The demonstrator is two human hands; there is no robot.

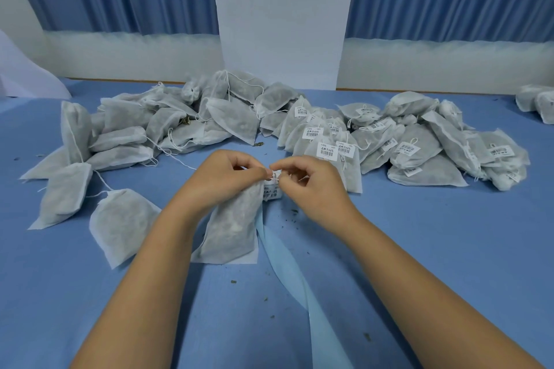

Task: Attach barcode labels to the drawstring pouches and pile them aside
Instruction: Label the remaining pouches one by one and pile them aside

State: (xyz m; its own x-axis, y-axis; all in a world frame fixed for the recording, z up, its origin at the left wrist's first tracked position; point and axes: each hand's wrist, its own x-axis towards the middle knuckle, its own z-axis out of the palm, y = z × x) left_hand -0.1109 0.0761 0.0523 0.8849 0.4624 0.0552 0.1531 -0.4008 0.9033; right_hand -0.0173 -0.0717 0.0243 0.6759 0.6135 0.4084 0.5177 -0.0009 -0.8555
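A grey-white drawstring pouch [232, 228] lies on the blue table in front of me, its neck raised between my hands. My left hand [223, 178] pinches the pouch's top. My right hand [305, 181] pinches a small white barcode label [275, 174] right at the pouch's neck. A second label [272, 193] shows just below, on the light blue backing strip [287, 272] that trails toward me. Unlabelled pouches [156, 126] are heaped at the left; labelled pouches [404, 141] are piled at the right.
Two loose unlabelled pouches [123, 225] lie left of my left forearm. Dark crumbs are scattered over the blue table [434, 249]. A white pillar [281, 24] and blue curtains stand behind the table. More pouches [536, 102] sit at the far right edge.
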